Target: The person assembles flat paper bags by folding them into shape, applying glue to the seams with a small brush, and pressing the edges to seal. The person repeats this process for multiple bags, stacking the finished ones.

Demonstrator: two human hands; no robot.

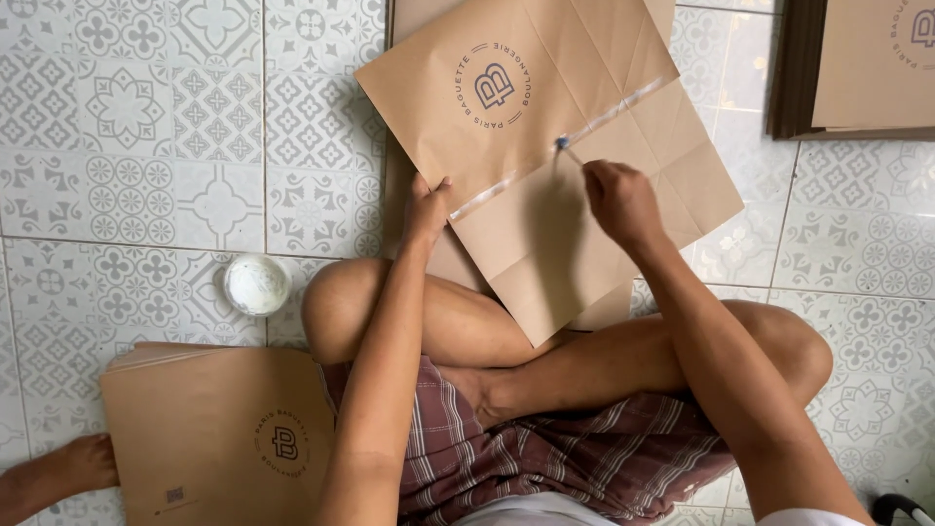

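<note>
A floor of grey-and-white patterned tiles (pixel 127 146) fills the view, and a person sits cross-legged on it with the work laid just past the knees. A flat brown paper bag (pixel 545 146) lies tilted on the floor, its lower corner resting over the shins, so both hands reach it without leaning. The left hand (pixel 427 209) presses flat on the bag's near edge, fingers spread and holding nothing, seemingly to pin the paper so it does not slide. The right hand (pixel 618 200) is closed around a thin brush (pixel 565 148), whose tip touches a glossy wet strip (pixel 575 136) running along a fold line across the bag; the strip looks like glue, though that is a judgement. A small white pot (pixel 257 284) stands on the tiles just beside the left knee, within easy reach for dipping. A stack of bags (pixel 219 433) lies by the left thigh, and a second stack (pixel 857 68) sits at the upper right, well apart, which keeps the two piles separate from the bag in hand. A bare foot (pixel 73 463) shows at the lower left edge; whose it is I cannot tell.
</note>
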